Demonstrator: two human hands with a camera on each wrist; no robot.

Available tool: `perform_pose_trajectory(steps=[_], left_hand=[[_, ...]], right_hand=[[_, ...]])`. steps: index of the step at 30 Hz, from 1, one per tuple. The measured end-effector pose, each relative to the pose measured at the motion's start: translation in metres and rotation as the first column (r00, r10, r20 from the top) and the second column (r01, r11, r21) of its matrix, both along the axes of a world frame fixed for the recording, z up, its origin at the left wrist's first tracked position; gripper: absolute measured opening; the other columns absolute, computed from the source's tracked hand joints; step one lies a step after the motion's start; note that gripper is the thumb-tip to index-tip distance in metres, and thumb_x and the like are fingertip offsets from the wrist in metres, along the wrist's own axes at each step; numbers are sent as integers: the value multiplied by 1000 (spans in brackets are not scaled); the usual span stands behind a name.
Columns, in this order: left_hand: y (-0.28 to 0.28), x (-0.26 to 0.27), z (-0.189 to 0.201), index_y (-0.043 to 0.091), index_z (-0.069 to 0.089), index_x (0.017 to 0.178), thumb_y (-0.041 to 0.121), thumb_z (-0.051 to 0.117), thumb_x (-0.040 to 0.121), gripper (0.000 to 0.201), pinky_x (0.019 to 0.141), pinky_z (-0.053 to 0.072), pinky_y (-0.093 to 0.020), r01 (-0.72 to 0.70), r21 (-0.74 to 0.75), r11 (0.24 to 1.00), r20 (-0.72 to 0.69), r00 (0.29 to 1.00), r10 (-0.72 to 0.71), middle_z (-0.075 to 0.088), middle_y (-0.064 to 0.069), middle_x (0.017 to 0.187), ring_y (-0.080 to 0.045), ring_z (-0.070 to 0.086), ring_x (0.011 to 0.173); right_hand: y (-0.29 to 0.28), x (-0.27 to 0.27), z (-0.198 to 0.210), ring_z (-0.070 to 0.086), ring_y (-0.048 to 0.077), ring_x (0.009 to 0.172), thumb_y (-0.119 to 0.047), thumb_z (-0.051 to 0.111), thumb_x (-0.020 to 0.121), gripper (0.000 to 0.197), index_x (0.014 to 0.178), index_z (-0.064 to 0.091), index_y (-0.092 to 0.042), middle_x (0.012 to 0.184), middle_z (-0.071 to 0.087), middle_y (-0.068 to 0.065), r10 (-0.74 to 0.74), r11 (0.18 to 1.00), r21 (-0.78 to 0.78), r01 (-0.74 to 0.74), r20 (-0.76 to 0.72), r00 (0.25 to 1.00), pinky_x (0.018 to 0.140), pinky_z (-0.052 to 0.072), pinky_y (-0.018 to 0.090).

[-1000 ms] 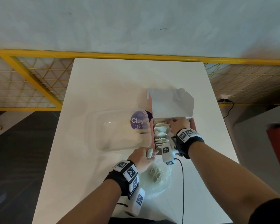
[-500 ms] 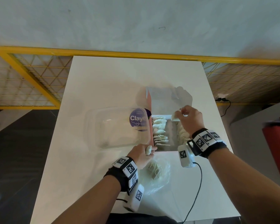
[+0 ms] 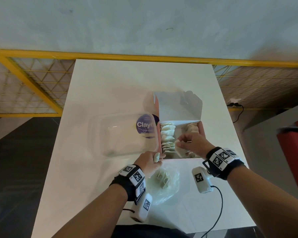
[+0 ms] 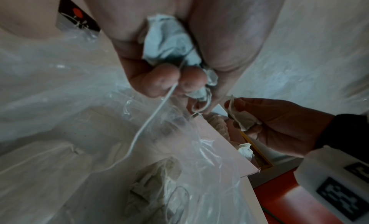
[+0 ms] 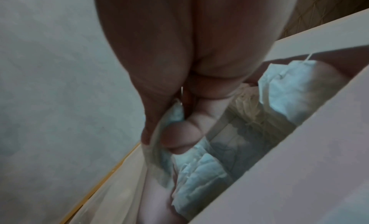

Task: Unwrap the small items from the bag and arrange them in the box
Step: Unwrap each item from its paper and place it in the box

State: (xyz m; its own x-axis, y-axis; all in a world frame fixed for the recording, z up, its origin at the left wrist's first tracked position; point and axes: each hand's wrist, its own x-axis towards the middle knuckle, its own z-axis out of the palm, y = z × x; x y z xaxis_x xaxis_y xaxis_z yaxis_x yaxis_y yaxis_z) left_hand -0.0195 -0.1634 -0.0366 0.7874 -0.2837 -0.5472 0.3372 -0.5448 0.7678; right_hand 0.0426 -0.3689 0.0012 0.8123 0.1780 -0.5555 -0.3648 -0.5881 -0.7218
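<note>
White table (image 3: 110, 86) beneath our hands. Our right hand (image 3: 191, 143) pinches a tea bag (image 3: 179, 148) over the open box (image 3: 200, 133), between its two filled rows. Our left hand (image 3: 150, 162), at the box's near-left corner, grips a crumpled tea bag (image 4: 169, 41); the plastic bag (image 3: 165, 182) lies just before the box.

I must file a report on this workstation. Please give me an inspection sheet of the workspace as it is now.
Surface: white table, bare at the far end.
Job's things: open box with two rows of tea bags; plastic bag with more, near edge.
Clutter: clear tub with purple label, left of box.
Grippers: left hand grips a crumpled tea bag with string; right hand pinches one over the box.
Cables: black cable from right wrist camera, across the table.
Surroundings: yellow mesh railing, grey wall.
</note>
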Motion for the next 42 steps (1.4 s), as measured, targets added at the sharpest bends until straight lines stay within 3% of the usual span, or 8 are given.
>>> perform_pose_trajectory(steps=[9,13,16,22,27,33,36,42], left_hand=[[0,1,0,27,63,123,19,55,90,35,96,38,-13,7,11,1000,-2,1000,-7,63,8,127,-9,59,113],[-1,2,5,28,64,121,21,57,89,33,90,43,-15,-1,24,1000,-3,1000,1,63,5,126,-12,61,109],[-2,3,8,27,64,121,21,57,89,33,84,46,-15,-20,35,999,-11,1000,20,63,4,125,-14,63,104],[-4,3,11,25,66,117,20,58,89,30,38,35,-15,-84,-19,996,-70,994,82,68,-3,90,-11,45,41],[-6,5,14,23,67,112,18,58,86,28,36,34,-19,-178,-45,983,-126,977,171,64,-7,73,-16,41,38],[-11,11,18,26,61,109,17,56,84,28,39,37,-22,-139,-17,990,-139,981,135,59,-15,73,-15,42,37],[-15,16,23,11,52,84,14,54,81,4,38,36,-22,-116,14,993,-144,983,117,48,-12,59,-18,41,37],[-15,20,25,9,45,73,9,52,82,11,35,31,-19,-108,20,994,-155,982,110,40,-7,49,-11,34,25]], right_hand=[[-2,8,3,61,21,100,3,68,79,57,129,48,-15,106,59,5,-39,980,194,53,-72,997,77,57,30],[-4,9,0,59,12,75,-12,74,77,14,87,65,-8,75,63,-2,156,986,-66,-155,15,988,71,46,17],[-5,8,0,54,6,69,-20,77,75,15,81,67,-12,69,58,-9,238,957,-183,-226,48,970,66,38,12],[1,6,1,62,12,93,-20,73,80,13,88,63,-15,95,67,-2,409,877,-273,-396,-6,912,89,48,26],[15,6,-15,56,11,81,-20,68,84,10,88,62,-13,85,59,-6,501,806,-378,-455,27,865,78,47,24],[19,7,-28,53,11,73,-12,69,81,7,80,63,-15,74,58,-5,288,923,-318,-218,189,939,73,40,23],[11,4,-19,53,5,76,-17,70,82,12,90,65,-10,81,58,-7,346,904,-314,-289,144,927,75,39,19],[11,-1,-19,57,13,93,-21,67,84,14,95,66,-13,96,63,-3,521,784,-413,-463,33,853,81,39,22]])
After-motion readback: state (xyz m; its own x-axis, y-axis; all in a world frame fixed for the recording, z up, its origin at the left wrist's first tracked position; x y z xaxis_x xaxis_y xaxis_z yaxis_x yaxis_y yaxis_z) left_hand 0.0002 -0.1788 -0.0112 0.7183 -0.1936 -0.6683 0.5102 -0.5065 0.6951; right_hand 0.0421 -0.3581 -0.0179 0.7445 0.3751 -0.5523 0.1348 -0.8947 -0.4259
